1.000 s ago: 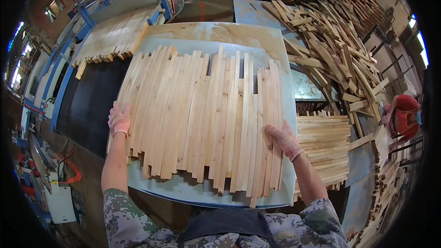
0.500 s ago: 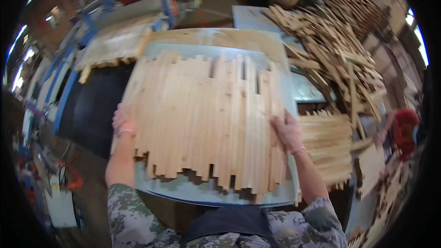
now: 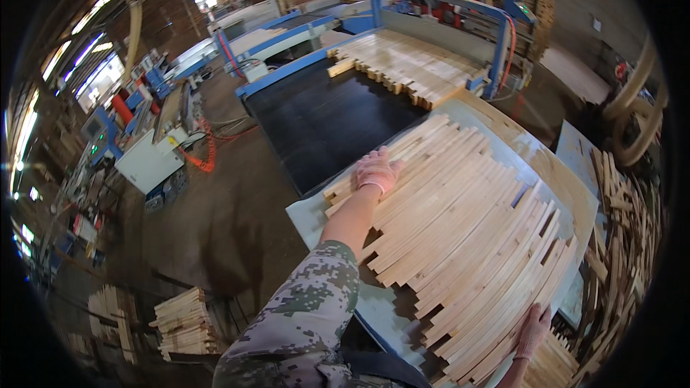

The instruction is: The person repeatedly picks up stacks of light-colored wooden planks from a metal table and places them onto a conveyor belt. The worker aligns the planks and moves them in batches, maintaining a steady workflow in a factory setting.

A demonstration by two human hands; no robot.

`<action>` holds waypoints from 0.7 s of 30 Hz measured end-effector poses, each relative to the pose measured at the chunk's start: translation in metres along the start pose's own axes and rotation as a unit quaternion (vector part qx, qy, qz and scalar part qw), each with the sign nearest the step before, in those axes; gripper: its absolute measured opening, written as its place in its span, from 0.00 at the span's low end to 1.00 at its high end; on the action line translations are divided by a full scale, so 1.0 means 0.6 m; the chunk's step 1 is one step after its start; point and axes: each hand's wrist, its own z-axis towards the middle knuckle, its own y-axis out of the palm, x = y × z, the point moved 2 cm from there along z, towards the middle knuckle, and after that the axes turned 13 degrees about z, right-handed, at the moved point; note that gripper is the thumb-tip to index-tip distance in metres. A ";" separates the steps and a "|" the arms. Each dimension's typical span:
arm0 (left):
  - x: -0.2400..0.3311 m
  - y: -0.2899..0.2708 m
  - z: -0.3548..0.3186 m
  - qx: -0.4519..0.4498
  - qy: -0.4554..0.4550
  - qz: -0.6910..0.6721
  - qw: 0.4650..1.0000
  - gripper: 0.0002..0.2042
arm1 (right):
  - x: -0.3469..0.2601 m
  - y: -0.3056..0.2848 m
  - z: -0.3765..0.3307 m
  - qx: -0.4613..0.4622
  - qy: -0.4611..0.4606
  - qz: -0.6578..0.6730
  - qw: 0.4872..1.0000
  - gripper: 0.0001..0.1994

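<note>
A wide layer of pale wooden strips (image 3: pixel 460 223) with uneven ends lies side by side on a light blue-grey tabletop (image 3: pixel 305 219). My left hand (image 3: pixel 379 171), in a thin pinkish glove, rests on the strips along the left side. Its fingers are extended and slightly bent over the wood. At the opposite side, my right hand (image 3: pixel 533 330) touches the outermost strips near their close end, with its fingers apart. Narrow gaps show between some strips toward the right.
Beyond the left hand lies a black machine bed (image 3: pixel 338 122), bearing another strip panel (image 3: pixel 413 61) under a blue frame (image 3: pixel 445 0). Loose offcuts (image 3: pixel 625 208) heap at the right. A white cabinet (image 3: pixel 149 165) with an orange coiled hose (image 3: pixel 205 151) stands left; stacked wood (image 3: pixel 187 323) sits lower left.
My view has swung left, so the black bed and machine now appear farther right. The strips appear slanted. My left hand has moved from beside the layer onto its edge strips.
</note>
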 end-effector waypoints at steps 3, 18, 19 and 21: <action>-0.002 0.016 0.011 0.018 0.001 0.002 1.000 0.39 | 0.005 -0.006 0.008 -0.002 -0.004 -0.052 0.999 0.32; -0.006 0.012 0.003 0.028 0.006 -0.040 0.999 0.39 | 0.002 0.000 0.009 0.042 0.036 -0.129 0.990 0.39; -0.005 0.013 0.004 0.030 0.005 -0.039 0.999 0.39 | 0.008 -0.003 0.013 0.029 0.026 -0.122 0.992 0.39; -0.002 0.014 0.006 0.034 0.003 -0.038 0.999 0.40 | 0.017 -0.004 0.014 0.042 0.027 -0.108 0.993 0.38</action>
